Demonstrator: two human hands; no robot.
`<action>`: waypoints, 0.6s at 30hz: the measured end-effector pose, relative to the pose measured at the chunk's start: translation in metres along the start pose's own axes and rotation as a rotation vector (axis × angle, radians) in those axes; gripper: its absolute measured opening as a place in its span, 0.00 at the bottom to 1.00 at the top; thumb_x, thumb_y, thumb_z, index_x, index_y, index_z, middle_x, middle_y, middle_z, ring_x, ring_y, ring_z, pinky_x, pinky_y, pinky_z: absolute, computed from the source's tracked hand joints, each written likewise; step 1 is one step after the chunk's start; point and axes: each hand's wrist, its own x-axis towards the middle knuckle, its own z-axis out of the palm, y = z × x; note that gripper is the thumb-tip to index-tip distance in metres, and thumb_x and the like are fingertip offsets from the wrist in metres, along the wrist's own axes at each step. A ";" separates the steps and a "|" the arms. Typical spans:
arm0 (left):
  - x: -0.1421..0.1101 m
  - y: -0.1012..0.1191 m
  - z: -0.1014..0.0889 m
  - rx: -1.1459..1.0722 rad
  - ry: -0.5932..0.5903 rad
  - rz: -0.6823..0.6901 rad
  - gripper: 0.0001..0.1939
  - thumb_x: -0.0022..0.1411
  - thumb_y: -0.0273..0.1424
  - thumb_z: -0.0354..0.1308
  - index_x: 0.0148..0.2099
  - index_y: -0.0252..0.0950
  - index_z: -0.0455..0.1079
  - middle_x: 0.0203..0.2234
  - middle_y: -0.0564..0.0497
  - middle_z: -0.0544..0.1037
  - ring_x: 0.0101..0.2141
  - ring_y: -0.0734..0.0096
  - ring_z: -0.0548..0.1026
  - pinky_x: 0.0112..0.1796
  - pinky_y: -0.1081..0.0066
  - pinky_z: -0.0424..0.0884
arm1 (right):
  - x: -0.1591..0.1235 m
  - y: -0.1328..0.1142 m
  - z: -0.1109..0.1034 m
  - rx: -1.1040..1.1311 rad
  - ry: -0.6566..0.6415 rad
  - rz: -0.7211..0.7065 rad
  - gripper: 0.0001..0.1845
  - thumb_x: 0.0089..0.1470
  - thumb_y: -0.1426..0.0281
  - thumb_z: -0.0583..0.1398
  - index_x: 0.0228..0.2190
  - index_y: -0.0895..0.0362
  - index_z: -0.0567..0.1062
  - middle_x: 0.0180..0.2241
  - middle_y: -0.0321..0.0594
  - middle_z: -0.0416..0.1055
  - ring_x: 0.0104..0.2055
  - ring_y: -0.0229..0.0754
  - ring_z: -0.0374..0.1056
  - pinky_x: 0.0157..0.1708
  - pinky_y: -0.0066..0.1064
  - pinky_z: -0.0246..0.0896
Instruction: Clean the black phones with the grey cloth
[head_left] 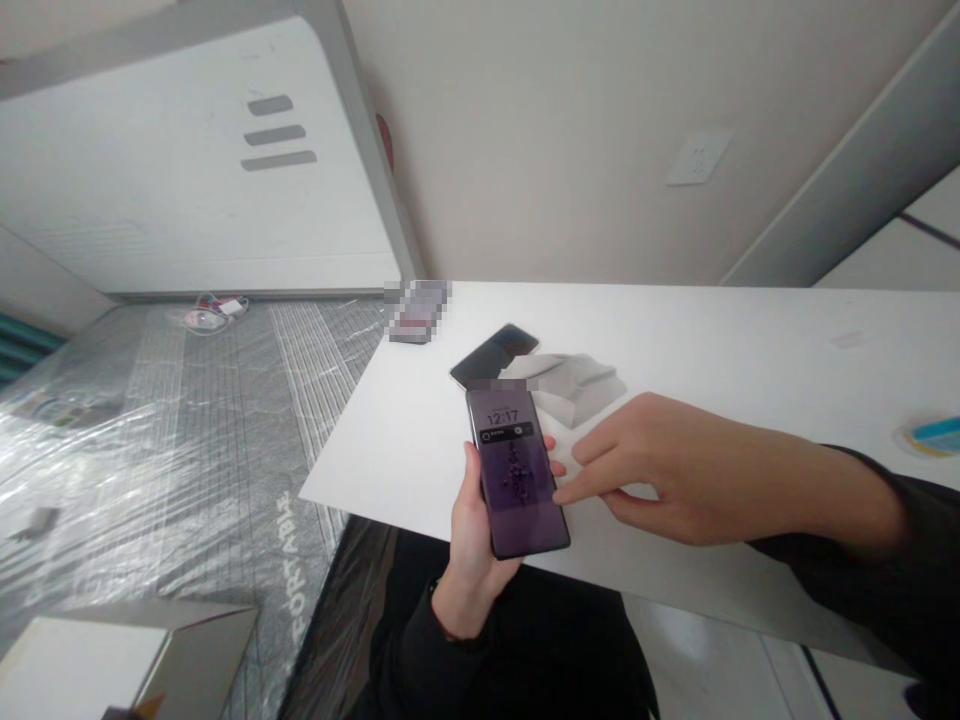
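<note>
A smartphone (517,470) showing a purple lock screen with 12:17 is held tilted over the desk's front edge in the left hand (472,540), whose fingers (553,443) curl around it from behind. The right hand (697,470) reaches in from the right, holding nothing, its fingers slightly spread, the index fingertip at the phone's right edge. Farther up the desk (750,350) lie a black phone (495,355) and a grey cloth (570,385); a plastic-wrapped mattress (172,450) fills the lower left.

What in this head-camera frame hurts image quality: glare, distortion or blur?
In the head view, wide-angle distortion tilts the white table and walls; glare streaks the plastic wrap over the mattress; pixelation covers the top of the held phone; the right hand looks fairly sharp.
</note>
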 end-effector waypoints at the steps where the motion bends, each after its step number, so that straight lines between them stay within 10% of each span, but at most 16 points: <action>1: 0.000 -0.001 -0.001 0.015 -0.011 0.025 0.36 0.74 0.54 0.42 0.50 0.29 0.79 0.38 0.41 0.84 0.37 0.61 0.81 0.41 0.66 0.77 | 0.000 0.000 0.000 -0.011 0.001 -0.002 0.21 0.55 0.81 0.56 0.41 0.53 0.84 0.31 0.36 0.80 0.28 0.37 0.70 0.30 0.31 0.55; 18: -0.002 -0.001 0.002 0.009 -0.056 0.033 0.37 0.75 0.52 0.37 0.49 0.31 0.80 0.34 0.41 0.83 0.34 0.62 0.80 0.39 0.65 0.75 | -0.002 0.003 -0.002 -0.036 0.004 0.011 0.21 0.57 0.80 0.56 0.44 0.51 0.84 0.26 0.34 0.74 0.27 0.37 0.65 0.29 0.31 0.51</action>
